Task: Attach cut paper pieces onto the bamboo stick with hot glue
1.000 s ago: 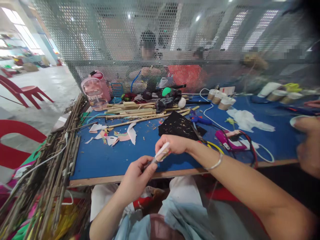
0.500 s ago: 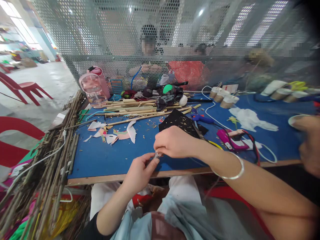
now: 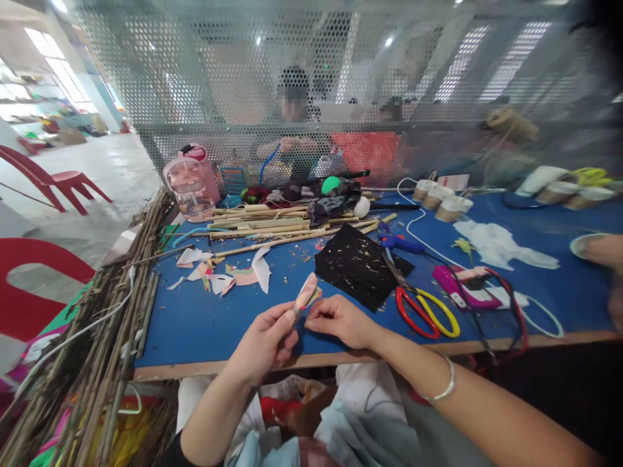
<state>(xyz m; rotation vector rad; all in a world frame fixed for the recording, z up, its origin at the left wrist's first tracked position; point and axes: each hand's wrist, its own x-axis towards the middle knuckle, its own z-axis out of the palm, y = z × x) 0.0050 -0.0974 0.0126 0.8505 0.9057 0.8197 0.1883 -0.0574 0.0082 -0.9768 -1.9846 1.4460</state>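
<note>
A small rolled pink-and-white piece with a bit of green [image 3: 307, 292] stands up from my left hand [image 3: 270, 334], whose thumb and fingers pinch its lower end. Close beside it on the right is my right hand [image 3: 343, 321], its fingertips pressed together near the base of the piece. Whatever those fingertips hold is too small to make out. Scissors with red and yellow handles [image 3: 426, 311] lie right of my right hand. Behind the hands is a black sheet [image 3: 357, 266] sprinkled with chips. Pink and white scraps [image 3: 233, 272] lie to the left.
Across the back of the blue table [image 3: 195, 331] lie thin sticks [image 3: 272, 220], a blue glue gun [image 3: 402, 242] and a pink bottle [image 3: 192, 185]. A magenta device [image 3: 462, 288] with cables sits right. Bundled twigs [image 3: 104, 324] line the left edge. Another person's hand [image 3: 603, 250] is far right.
My right hand has come down and to the right, off the piece in my left hand, which now shows. The scissors have come into full view. The whole view has shifted slightly.
</note>
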